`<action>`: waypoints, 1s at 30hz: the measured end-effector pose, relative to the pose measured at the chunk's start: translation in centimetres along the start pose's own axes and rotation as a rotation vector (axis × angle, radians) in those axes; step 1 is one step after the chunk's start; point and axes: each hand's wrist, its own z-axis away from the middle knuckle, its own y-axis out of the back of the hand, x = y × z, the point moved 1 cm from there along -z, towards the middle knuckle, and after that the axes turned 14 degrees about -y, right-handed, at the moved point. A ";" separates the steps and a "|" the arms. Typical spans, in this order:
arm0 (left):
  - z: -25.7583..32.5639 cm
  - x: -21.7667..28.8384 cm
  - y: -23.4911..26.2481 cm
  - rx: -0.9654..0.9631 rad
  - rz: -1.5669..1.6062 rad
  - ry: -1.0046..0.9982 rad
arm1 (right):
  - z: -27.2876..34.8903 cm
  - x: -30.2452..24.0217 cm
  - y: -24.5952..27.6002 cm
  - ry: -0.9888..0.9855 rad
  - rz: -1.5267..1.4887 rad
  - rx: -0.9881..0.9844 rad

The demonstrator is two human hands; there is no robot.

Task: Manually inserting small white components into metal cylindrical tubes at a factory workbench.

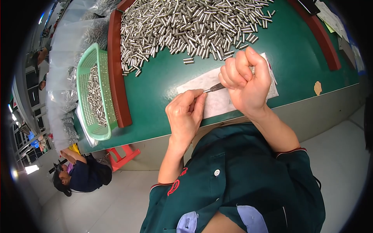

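Observation:
My left hand (pixel 183 113) pinches a small piece, mostly hidden by the thumb and forefinger; it looks like a metal pin. My right hand (pixel 248 79) is closed in a fist around a slim dark tool (pixel 217 87), whose kind I cannot make out. The tool's bright tip points left and meets the fingertips of my left hand. Under both hands lies a white sheet (pixel 219 106), slightly creased. Beyond them spreads a big heap of short shiny metal pins (pixel 194 29), with a couple of loose pins (pixel 188 61) at its near edge.
A green table (pixel 149 101) carries red-brown rails at left (pixel 116 70) and right (pixel 320 37). A light-green basket (pixel 105 134) of pins stands left, beside clear bags (pixel 62 99) of metal parts. Another person (pixel 87 173) sits by a red stool (pixel 124 157) at lower left.

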 end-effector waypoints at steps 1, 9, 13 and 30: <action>0.0 0.0 0.0 0.000 0.000 -0.001 | 0.0 0.0 0.0 0.017 -0.031 -0.006; -0.2 0.0 0.1 -0.021 0.015 0.007 | 0.1 0.2 -0.4 0.014 0.055 -0.001; -0.4 -0.1 0.1 -0.030 0.032 -0.002 | 0.5 0.7 -1.3 0.073 0.247 0.007; -0.3 -0.9 1.6 0.075 1.213 0.559 | -0.1 0.5 -1.4 0.048 0.301 0.005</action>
